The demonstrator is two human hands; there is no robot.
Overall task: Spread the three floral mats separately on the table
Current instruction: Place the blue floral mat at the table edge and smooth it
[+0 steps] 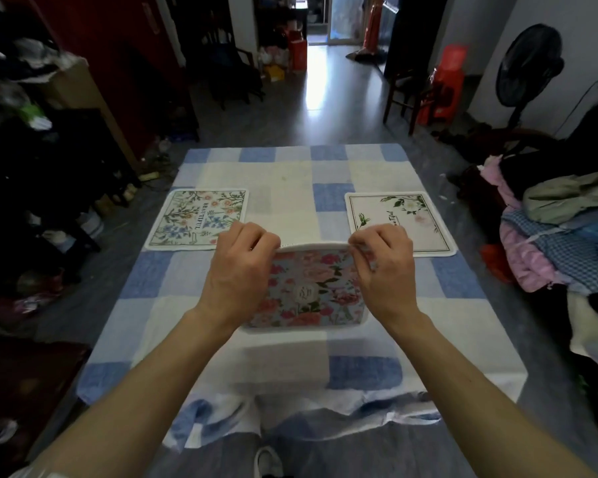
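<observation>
- At the middle of the table (290, 167), on the side nearer the person, the rose mat (311, 291) is held up by its far edge. Its near edge sits low over the checked cloth (363, 374); whether they touch cannot be determined.
- The left hand (237, 267) pinches the far left corner, fingers curled and clamped on the edge. The right hand (384, 267) grips the far right corner likewise.
- The lettered mat (197, 215) lies flat at the left and the white mat (401, 219) lies flat at the right. They are well apart from each other.
- Assessment: two mats are laid, and lowering the third flat is the step in hand.
- Risk: an uneven release could leave the far edge folded or the mat skewed.
- Risk: setting it too far forward could overlap the near corners of the neighbouring mats.
- Risk: dragging could ruck the loose cloth, which is already bunched at the near table edge.
</observation>
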